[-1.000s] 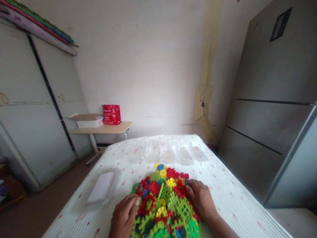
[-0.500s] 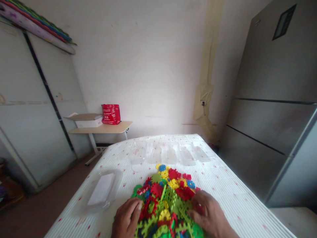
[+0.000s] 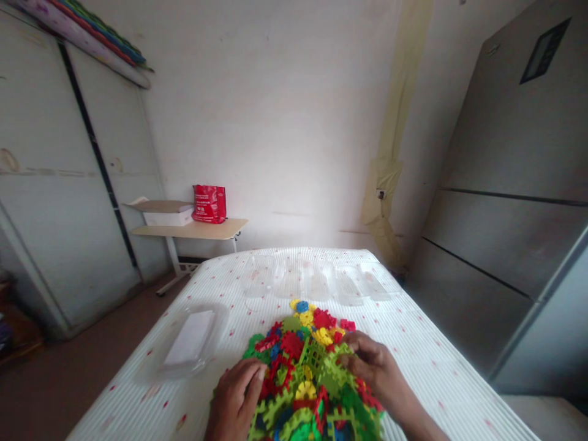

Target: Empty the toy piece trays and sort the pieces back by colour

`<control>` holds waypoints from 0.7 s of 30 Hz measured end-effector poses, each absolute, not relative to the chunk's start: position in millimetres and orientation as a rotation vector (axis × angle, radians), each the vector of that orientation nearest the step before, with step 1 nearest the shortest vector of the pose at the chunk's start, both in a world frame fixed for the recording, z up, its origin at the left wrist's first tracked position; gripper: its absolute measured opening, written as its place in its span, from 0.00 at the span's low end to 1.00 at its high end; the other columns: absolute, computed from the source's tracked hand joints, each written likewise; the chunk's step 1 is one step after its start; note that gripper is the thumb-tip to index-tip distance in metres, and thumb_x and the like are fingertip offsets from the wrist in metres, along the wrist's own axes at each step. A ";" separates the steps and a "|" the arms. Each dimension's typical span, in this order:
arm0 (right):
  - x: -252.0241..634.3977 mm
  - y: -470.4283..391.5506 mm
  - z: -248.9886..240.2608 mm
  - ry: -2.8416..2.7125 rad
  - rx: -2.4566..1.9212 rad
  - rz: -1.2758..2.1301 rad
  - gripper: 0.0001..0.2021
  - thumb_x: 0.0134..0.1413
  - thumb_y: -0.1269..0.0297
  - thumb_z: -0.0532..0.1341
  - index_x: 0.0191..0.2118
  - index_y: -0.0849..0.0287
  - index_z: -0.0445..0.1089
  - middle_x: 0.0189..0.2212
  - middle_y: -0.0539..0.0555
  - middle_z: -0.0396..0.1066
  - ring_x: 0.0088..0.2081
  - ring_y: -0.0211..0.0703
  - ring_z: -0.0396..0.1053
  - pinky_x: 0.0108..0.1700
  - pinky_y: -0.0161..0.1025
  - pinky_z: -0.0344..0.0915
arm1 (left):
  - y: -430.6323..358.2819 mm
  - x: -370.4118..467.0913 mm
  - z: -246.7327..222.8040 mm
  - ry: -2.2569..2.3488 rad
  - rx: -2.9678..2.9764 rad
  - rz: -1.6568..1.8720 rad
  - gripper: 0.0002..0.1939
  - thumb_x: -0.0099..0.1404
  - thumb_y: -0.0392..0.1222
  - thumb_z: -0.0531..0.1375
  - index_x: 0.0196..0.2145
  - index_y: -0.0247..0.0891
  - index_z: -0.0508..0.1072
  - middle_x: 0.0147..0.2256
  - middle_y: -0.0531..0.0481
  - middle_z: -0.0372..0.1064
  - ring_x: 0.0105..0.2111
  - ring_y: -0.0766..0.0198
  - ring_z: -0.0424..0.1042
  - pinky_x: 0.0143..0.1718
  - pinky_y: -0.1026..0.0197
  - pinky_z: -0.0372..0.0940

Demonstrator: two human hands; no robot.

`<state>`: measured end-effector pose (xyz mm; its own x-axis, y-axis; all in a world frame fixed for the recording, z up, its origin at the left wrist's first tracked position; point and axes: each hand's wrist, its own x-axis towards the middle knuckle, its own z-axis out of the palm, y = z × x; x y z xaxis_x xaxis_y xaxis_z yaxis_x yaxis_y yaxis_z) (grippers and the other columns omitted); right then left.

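Observation:
A heap of plastic gear and lattice pieces [image 3: 292, 346] in red, green, yellow and blue lies at the near middle of the table. My left hand [image 3: 239, 392] rests against the heap's left side, its fingers curled together; whatever they hold, if anything, is hidden. On the right side, my right hand [image 3: 372, 367] reaches over the pieces with bent fingers at a light green piece [image 3: 342, 355]. Its fingertips are partly lost among the pieces, so a grip cannot be made out.
Several clear plastic trays [image 3: 316, 280] stand in a row at the table's far end. A clear lidded container [image 3: 190, 343] with a white sheet lies left of the heap. Behind are a side table [image 3: 206, 230] with a red bag [image 3: 210, 204], and a grey fridge [image 3: 496, 245] at right.
My right hand has moved up and left over the heap, and light green pieces beside it have shifted. Red pieces now show below that hand. My left hand has barely moved. The view has tilted slightly.

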<state>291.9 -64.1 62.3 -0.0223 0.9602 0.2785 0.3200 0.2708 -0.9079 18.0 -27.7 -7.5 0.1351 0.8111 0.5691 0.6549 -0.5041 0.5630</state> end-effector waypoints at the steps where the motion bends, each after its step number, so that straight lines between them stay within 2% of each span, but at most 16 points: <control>1: 284.3 -61.6 66.5 -1.595 -1.250 0.748 0.09 0.47 0.62 0.59 0.22 0.58 0.61 0.28 0.50 0.64 0.30 0.37 0.61 0.32 0.34 0.57 | -28.1 18.0 -7.3 1.457 2.223 1.305 0.17 0.64 0.51 0.50 0.34 0.42 0.76 0.32 0.48 0.76 0.34 0.64 0.74 0.37 0.66 0.69; 3: 268.9 -56.2 69.9 -1.707 -1.379 0.630 0.07 0.46 0.65 0.58 0.22 0.58 0.61 0.28 0.49 0.64 0.30 0.37 0.61 0.32 0.33 0.56 | -28.7 17.6 -7.2 1.456 2.216 1.307 0.17 0.64 0.51 0.50 0.34 0.42 0.76 0.32 0.48 0.76 0.33 0.64 0.74 0.36 0.67 0.69; 7: 248.2 -46.5 60.8 -1.815 -1.654 0.469 0.04 0.42 0.72 0.56 0.22 0.58 0.62 0.21 0.46 0.62 0.25 0.34 0.58 0.27 0.32 0.50 | -28.8 15.8 -8.2 1.443 2.202 1.307 0.17 0.64 0.51 0.51 0.33 0.42 0.76 0.33 0.48 0.76 0.34 0.64 0.75 0.36 0.68 0.69; 12: 257.9 -42.8 61.3 -1.733 -1.483 0.633 0.01 0.43 0.70 0.57 0.24 0.59 0.63 0.20 0.45 0.60 0.24 0.33 0.57 0.25 0.30 0.50 | -26.5 14.5 -11.4 1.462 2.196 1.282 0.15 0.63 0.51 0.52 0.33 0.43 0.75 0.33 0.49 0.76 0.35 0.64 0.75 0.38 0.67 0.69; 15: 288.7 -34.3 74.9 -1.569 -1.410 0.698 0.05 0.46 0.63 0.57 0.26 0.59 0.64 0.20 0.45 0.61 0.22 0.33 0.57 0.24 0.31 0.52 | -25.9 14.1 -13.0 1.471 2.176 1.265 0.15 0.63 0.51 0.51 0.33 0.44 0.75 0.34 0.50 0.76 0.35 0.64 0.74 0.39 0.67 0.69; 17: 318.1 -22.1 83.1 -1.443 -1.437 0.629 0.08 0.45 0.59 0.58 0.29 0.59 0.65 0.20 0.46 0.63 0.22 0.34 0.59 0.24 0.32 0.54 | -25.9 13.8 -13.9 1.470 2.167 1.256 0.15 0.63 0.51 0.51 0.33 0.44 0.75 0.34 0.51 0.76 0.36 0.64 0.74 0.40 0.66 0.69; 19: 350.8 -5.8 88.3 -1.342 -1.537 0.502 0.13 0.44 0.58 0.58 0.35 0.60 0.65 0.19 0.47 0.65 0.21 0.36 0.61 0.23 0.33 0.56 | -25.9 13.5 -14.8 1.469 2.168 1.269 0.15 0.63 0.52 0.51 0.33 0.44 0.75 0.34 0.50 0.76 0.35 0.64 0.75 0.39 0.66 0.69; 21: 382.2 12.2 91.0 -1.290 -1.768 0.249 0.17 0.44 0.61 0.57 0.42 0.62 0.66 0.20 0.48 0.68 0.21 0.38 0.64 0.25 0.33 0.57 | -25.3 13.0 -16.0 1.465 2.175 1.286 0.16 0.63 0.52 0.51 0.32 0.44 0.76 0.33 0.50 0.76 0.35 0.64 0.75 0.38 0.67 0.69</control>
<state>382.2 12.2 91.0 0.4342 0.8388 0.3285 0.6565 -0.0449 -0.7530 13.0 -25.3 -16.0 0.1196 0.8343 0.5381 0.6416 -0.4786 0.5995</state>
